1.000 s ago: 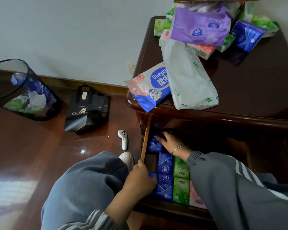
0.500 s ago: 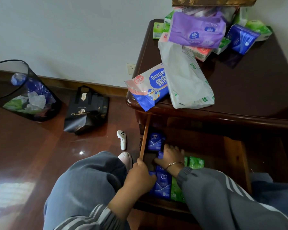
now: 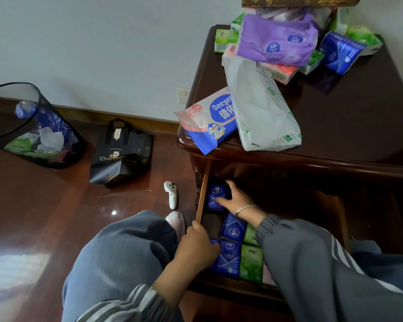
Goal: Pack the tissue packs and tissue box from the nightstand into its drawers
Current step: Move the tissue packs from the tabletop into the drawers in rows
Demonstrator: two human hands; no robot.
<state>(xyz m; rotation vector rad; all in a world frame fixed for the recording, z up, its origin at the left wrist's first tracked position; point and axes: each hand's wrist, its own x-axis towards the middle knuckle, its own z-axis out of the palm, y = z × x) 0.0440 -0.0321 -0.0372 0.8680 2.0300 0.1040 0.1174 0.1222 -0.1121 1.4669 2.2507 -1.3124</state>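
Head view into open drawer [image 3: 201, 194] lined with tissue packs [image 3: 230, 259].
Clenches left grip [image 3: 197, 248] on drawer's side wall; lays right grip [image 3: 236, 201], fingers released, over blue pack [image 3: 215, 194] at drawer's back, with larger packs [image 3: 277, 40] heaped on counter [image 3: 358, 112].

The blue-and-pink pack [image 3: 207, 122] at the nightstand's front edge reads "Deeye", its end hidden, with "德佑" below. The purple pack [image 3: 277, 43] bears "vinda". The black bag [image 3: 121, 154] on the floor shows "Cha", the rest creased away.
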